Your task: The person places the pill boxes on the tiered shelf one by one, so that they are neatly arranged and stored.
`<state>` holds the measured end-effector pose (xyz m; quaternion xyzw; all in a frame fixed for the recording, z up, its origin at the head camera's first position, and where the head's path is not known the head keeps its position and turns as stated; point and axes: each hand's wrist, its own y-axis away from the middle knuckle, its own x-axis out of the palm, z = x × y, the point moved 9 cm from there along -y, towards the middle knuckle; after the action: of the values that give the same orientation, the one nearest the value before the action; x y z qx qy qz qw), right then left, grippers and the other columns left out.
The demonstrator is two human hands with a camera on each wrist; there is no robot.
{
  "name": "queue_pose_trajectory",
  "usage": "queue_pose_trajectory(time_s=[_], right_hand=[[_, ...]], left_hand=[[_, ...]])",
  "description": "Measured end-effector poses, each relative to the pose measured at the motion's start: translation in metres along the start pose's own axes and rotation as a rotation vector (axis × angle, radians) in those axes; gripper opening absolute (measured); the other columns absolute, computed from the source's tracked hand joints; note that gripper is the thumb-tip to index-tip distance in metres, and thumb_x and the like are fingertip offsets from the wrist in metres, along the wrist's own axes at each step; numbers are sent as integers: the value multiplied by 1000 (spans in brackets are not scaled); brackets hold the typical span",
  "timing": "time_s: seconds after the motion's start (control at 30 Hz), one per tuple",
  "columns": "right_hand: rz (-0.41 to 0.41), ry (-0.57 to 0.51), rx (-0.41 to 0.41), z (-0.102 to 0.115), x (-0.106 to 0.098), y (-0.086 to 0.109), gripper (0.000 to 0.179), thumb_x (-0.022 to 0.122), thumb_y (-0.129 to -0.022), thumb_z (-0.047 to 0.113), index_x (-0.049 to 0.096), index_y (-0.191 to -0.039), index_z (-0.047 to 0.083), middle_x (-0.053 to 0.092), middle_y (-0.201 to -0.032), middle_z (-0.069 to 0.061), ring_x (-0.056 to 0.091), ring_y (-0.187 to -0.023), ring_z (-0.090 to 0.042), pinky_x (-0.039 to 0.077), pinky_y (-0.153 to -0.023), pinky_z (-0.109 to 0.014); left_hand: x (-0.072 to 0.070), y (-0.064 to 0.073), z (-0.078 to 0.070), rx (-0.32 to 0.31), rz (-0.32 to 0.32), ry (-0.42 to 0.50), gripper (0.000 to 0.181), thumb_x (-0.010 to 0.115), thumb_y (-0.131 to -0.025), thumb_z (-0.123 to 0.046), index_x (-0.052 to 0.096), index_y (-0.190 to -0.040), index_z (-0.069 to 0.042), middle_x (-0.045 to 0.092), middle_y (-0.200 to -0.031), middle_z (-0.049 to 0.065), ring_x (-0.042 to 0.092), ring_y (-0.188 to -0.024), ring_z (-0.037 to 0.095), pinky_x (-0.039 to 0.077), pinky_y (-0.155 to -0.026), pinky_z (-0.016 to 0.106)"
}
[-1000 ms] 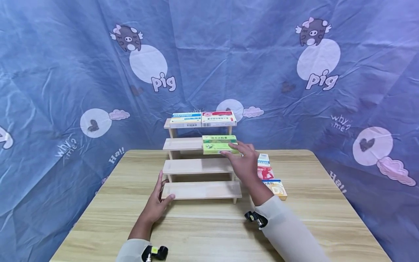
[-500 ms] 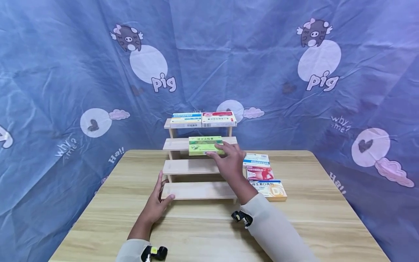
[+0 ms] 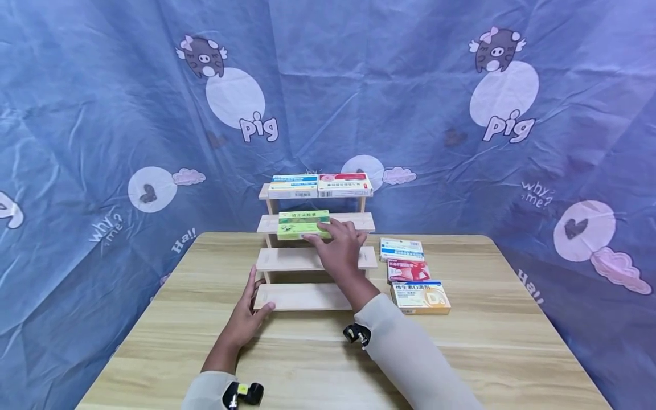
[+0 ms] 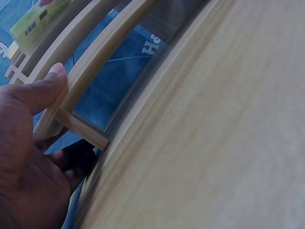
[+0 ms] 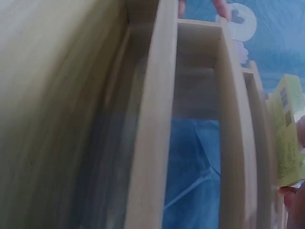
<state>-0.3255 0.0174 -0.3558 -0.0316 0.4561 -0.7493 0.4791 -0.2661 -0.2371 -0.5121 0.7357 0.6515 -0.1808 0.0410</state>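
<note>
Table [image 3: 307, 364]: pale wood grain. Left hand [image 3: 245, 319] grips the left end of a stepped wooden stand [image 3: 307, 297] at its lowest shelf, thumb on top. Right of stand, near to far: orange-and-white box [image 3: 420, 297], red box [image 3: 408, 270], blue-and-white box [image 3: 401, 249]. Right hand [image 3: 343, 253] pinches green box [image 3: 302, 225] at left half of second shelf from top; contact with shelf unclear. Top shelf: two boxes [image 3: 293, 186] side by side. Behind: blue printed cloth [image 3: 328, 114].

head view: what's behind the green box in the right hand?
The second-highest shelf of the wooden rack; it shows on both sides of the green box. The stretch the box covers is hidden, so I can't tell whether they touch.
</note>
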Motion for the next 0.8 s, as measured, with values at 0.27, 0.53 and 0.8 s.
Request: queue_pose_trajectory(time_s=[0.27, 0.53, 0.8], right_hand=[[-64, 81, -57, 12, 14, -2, 51, 93, -80, 53, 86, -117, 19, 83, -126, -8, 72, -116, -31, 38, -103, -67], [-49, 141, -62, 18, 29, -3, 52, 90, -81, 59, 86, -120, 24, 82, -128, -6, 72, -115, -29, 40, -101, -62], [-39, 197, -68, 19, 39, -6, 51, 89, -82, 59, 85, -121, 26, 82, -129, -4, 71, -116, -27, 41, -103, -61]], left_hand=[[1, 0, -2, 11, 2, 18, 107, 70, -108, -14, -10, -177, -30, 32, -175, 30, 42, -157, 53, 44, -104, 11], [1, 1, -2, -9, -1, 3, 106, 70, -108, -17, -9, -177, -32, 30, -177, 28, 37, -160, 51, 41, -106, 9], [1, 1, -2, -5, -6, 8, 106, 70, -107, -16, -8, -177, -30, 32, -176, 29, 40, -159, 51, 42, -106, 10]])
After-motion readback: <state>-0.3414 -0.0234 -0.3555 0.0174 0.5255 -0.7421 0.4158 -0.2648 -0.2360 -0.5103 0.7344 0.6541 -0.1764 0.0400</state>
